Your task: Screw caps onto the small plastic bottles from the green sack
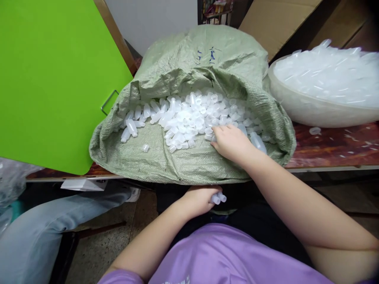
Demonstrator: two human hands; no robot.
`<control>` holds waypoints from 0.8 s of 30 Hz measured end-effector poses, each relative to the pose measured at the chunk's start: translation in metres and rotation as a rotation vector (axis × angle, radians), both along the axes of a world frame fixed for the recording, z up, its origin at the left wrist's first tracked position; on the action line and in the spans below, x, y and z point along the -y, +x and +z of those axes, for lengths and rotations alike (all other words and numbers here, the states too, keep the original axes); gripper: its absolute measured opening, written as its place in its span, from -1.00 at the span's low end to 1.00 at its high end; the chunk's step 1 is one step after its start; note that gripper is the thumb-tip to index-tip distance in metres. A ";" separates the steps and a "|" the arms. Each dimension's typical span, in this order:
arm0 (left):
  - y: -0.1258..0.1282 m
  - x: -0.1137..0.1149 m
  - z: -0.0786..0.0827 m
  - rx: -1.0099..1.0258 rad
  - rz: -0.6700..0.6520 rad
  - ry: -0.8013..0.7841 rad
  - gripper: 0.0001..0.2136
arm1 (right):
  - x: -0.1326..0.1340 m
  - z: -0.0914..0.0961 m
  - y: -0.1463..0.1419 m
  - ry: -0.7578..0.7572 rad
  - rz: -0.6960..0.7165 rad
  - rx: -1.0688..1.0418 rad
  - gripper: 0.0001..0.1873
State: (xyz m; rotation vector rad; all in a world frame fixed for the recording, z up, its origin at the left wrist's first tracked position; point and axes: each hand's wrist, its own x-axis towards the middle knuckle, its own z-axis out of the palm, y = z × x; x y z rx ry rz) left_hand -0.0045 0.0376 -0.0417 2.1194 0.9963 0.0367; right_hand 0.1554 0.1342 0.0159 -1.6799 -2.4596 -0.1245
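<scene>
White plastic: clasping small tubes (217,199) in left hand (203,199); resting right hand (232,142) on pieces (189,118) inside green sack (237,51), cannot tell if pinching.

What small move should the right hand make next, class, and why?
It should probably pick from the pile and lift towards the left hand: the right hand is inside the sack, at the pile's near edge, while the left hand holds tubes outside it.
</scene>
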 end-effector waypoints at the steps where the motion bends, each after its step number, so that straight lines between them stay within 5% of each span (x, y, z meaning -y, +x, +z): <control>1: -0.001 0.002 0.006 0.044 0.002 -0.051 -0.72 | 0.000 0.000 0.001 -0.009 0.017 0.010 -0.69; 4: -0.004 0.008 0.027 0.247 0.044 -0.169 -0.63 | 0.003 0.005 0.003 0.008 0.019 -0.070 -0.71; 8: -0.010 0.016 0.050 0.418 0.238 -0.344 -0.53 | 0.030 0.017 0.012 0.035 0.086 -0.548 -0.66; 11: -0.013 0.018 0.057 0.463 0.395 -0.411 -0.59 | 0.070 0.024 0.028 -0.200 0.275 -0.871 -0.73; 13: -0.013 0.017 0.059 0.521 0.431 -0.457 -0.65 | 0.095 0.023 0.039 -0.369 0.393 -0.876 -0.75; 19: -0.013 0.009 0.054 0.570 0.344 -0.815 -0.70 | 0.132 0.009 0.059 -0.486 0.470 -0.869 -0.77; 24: -0.016 0.000 0.046 0.446 0.145 -1.020 -0.70 | 0.141 -0.003 0.056 -0.556 0.494 -0.889 -0.77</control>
